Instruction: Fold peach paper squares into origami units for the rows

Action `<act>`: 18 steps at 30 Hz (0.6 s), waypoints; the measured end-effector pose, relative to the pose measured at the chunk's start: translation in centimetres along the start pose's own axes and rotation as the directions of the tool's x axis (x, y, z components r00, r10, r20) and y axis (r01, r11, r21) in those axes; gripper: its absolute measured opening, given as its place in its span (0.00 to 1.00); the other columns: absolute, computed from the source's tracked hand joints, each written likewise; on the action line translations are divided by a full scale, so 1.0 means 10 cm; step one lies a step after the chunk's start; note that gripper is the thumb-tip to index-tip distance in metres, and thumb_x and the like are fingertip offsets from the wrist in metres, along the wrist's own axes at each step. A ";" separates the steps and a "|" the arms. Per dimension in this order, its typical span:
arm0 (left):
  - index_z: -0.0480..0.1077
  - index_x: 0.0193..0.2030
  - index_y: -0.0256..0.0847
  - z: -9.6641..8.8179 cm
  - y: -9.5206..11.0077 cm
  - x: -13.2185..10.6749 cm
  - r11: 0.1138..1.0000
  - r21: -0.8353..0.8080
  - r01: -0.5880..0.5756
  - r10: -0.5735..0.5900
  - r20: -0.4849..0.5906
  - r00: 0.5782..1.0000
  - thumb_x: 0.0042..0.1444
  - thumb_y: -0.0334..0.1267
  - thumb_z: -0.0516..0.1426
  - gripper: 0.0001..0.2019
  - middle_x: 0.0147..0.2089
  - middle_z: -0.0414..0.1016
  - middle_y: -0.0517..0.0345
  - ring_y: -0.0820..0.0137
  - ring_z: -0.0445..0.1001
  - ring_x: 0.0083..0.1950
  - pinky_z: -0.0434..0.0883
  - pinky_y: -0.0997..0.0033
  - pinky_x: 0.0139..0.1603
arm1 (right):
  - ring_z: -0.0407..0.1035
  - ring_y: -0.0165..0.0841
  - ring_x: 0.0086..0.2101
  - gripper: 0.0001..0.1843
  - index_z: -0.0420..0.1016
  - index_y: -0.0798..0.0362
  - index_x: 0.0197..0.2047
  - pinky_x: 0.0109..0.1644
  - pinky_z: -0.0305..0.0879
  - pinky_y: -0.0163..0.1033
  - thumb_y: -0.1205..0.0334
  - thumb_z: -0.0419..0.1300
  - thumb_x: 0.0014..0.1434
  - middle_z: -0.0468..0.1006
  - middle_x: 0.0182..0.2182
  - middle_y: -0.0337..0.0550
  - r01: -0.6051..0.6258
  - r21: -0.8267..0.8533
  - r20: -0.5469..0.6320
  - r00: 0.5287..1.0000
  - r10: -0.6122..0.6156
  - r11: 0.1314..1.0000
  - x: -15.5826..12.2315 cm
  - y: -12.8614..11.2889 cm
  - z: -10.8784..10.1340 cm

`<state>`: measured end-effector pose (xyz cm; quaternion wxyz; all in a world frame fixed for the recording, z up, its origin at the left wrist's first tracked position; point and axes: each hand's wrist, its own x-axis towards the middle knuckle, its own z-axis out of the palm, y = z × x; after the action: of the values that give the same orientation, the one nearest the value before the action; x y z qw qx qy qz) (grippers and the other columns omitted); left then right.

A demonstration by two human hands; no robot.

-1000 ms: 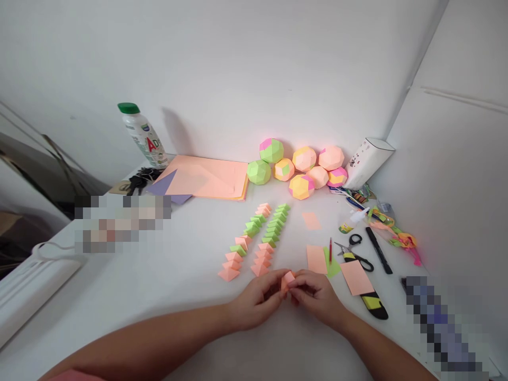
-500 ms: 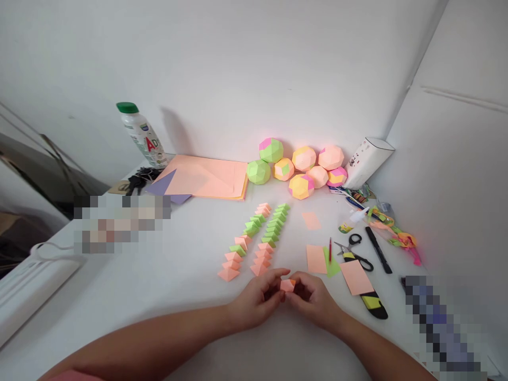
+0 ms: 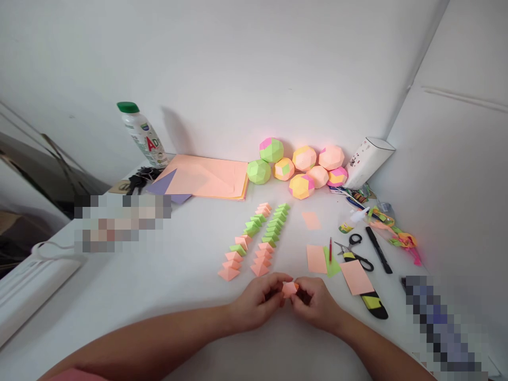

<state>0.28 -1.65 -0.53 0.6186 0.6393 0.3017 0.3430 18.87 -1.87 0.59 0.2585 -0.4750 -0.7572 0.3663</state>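
Observation:
A small folded piece of orange paper point(image 3: 289, 289) is pinched between both my hands low on the white table point(image 3: 166, 286). My left hand point(image 3: 257, 300) grips its left side with curled fingers, and my right hand point(image 3: 315, 301) grips its right side the same way. Just beyond my fingers run two rows of folded orange and green paper units point(image 3: 260, 238). Flat orange paper squares point(image 3: 316, 259) lie to the right of the rows.
Several coloured paper balls point(image 3: 301, 166) sit by the back wall, next to a white carton point(image 3: 367, 161). A stack of orange sheets point(image 3: 206, 177) and a green-capped bottle point(image 3: 142, 135) stand at the back left. Scissors point(image 3: 355, 251), a black pen point(image 3: 378, 250) and a cutter point(image 3: 373, 304) lie on the right.
The folded orange piece has been turned and pressed between my fingers, staying in the same spot. My hands have barely shifted.

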 end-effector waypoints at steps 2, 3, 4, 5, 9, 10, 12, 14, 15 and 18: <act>0.64 0.49 0.40 0.00 0.02 0.00 0.999 0.011 0.031 -0.031 0.003 1.000 0.59 0.40 0.50 0.12 0.28 0.62 0.62 0.71 0.67 0.31 0.66 0.70 0.33 | 0.49 0.23 0.18 0.11 0.53 0.53 0.18 0.20 0.45 0.30 0.71 0.52 0.46 0.54 0.15 0.31 -0.004 0.020 0.009 1.000 0.004 1.000 0.00 0.00 -0.01; 0.64 0.48 0.40 0.00 0.03 0.00 0.999 0.024 0.039 -0.039 0.003 0.999 0.59 0.40 0.49 0.12 0.29 0.63 0.61 0.70 0.67 0.32 0.66 0.70 0.33 | 0.49 0.23 0.18 0.11 0.54 0.53 0.18 0.20 0.45 0.30 0.71 0.52 0.46 0.54 0.15 0.31 -0.010 0.033 0.014 1.000 0.009 0.999 0.00 0.00 -0.01; 0.64 0.48 0.40 0.00 0.03 0.00 0.998 0.036 0.043 -0.043 0.001 0.999 0.59 0.40 0.49 0.13 0.29 0.64 0.60 0.70 0.67 0.32 0.66 0.70 0.33 | 0.49 0.23 0.18 0.11 0.54 0.53 0.18 0.20 0.45 0.30 0.71 0.52 0.47 0.53 0.15 0.31 -0.016 0.046 0.018 1.000 0.016 0.999 -0.01 0.01 -0.01; 0.64 0.49 0.40 0.00 0.02 0.00 0.998 0.045 0.041 -0.040 -0.003 0.999 0.59 0.39 0.49 0.13 0.30 0.65 0.59 0.70 0.67 0.32 0.66 0.70 0.33 | 0.49 0.24 0.18 0.11 0.55 0.53 0.18 0.20 0.45 0.30 0.71 0.52 0.47 0.53 0.16 0.31 -0.023 0.058 0.022 1.000 0.022 0.998 -0.01 0.01 0.00; 0.63 0.49 0.39 0.00 -0.01 0.00 0.997 0.072 0.010 -0.009 -0.017 1.000 0.59 0.38 0.49 0.13 0.30 0.65 0.59 0.71 0.66 0.31 0.65 0.70 0.33 | 0.50 0.24 0.19 0.10 0.55 0.53 0.18 0.21 0.46 0.30 0.72 0.52 0.47 0.54 0.16 0.31 -0.040 0.076 0.032 0.999 0.037 0.996 -0.01 0.03 0.00; 0.63 0.49 0.39 -0.01 -0.02 0.00 0.997 0.073 0.008 -0.007 -0.017 1.000 0.58 0.37 0.49 0.13 0.29 0.64 0.60 0.71 0.65 0.31 0.65 0.71 0.32 | 0.51 0.24 0.19 0.10 0.56 0.53 0.19 0.22 0.47 0.30 0.72 0.51 0.47 0.55 0.16 0.31 -0.046 0.083 0.039 0.998 0.043 0.995 -0.01 0.03 -0.01; 0.63 0.50 0.38 -0.01 -0.01 0.00 0.997 0.073 0.016 -0.015 -0.019 1.000 0.59 0.37 0.48 0.13 0.28 0.61 0.62 0.72 0.63 0.29 0.63 0.72 0.30 | 0.53 0.24 0.20 0.06 0.61 0.54 0.22 0.22 0.48 0.30 0.73 0.51 0.47 0.59 0.18 0.33 -0.069 0.127 0.060 0.996 0.062 0.990 -0.01 0.03 -0.02; 0.63 0.51 0.38 -0.02 0.02 0.00 0.996 0.083 0.024 -0.022 -0.023 0.999 0.59 0.37 0.48 0.14 0.26 0.57 0.65 0.73 0.59 0.27 0.60 0.73 0.29 | 0.56 0.25 0.21 0.07 0.65 0.54 0.31 0.23 0.52 0.30 0.73 0.51 0.47 0.64 0.21 0.34 -0.090 0.230 0.088 0.994 0.072 0.969 -0.03 0.02 -0.04; 0.62 0.51 0.39 -0.02 0.03 0.00 0.995 0.093 0.025 -0.023 -0.026 0.999 0.59 0.36 0.48 0.14 0.25 0.56 0.66 0.74 0.57 0.26 0.59 0.73 0.28 | 0.57 0.25 0.21 0.11 0.65 0.54 0.36 0.23 0.54 0.30 0.73 0.51 0.48 0.65 0.23 0.35 -0.090 0.292 0.090 0.994 0.067 0.952 -0.03 0.02 -0.05; 0.61 0.54 0.40 -0.03 0.03 0.00 0.994 0.107 0.015 -0.014 -0.013 1.000 0.59 0.36 0.49 0.16 0.24 0.52 0.67 0.75 0.54 0.25 0.57 0.74 0.27 | 0.64 0.27 0.24 0.19 0.63 0.52 0.46 0.25 0.61 0.31 0.73 0.51 0.50 0.69 0.28 0.38 -0.009 0.393 0.025 1.000 0.000 0.920 -0.03 0.00 -0.06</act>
<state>0.00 -1.48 -0.19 0.5841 0.6672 0.3281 0.3257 19.45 -1.99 0.99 0.3385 -0.4107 -0.6704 0.5170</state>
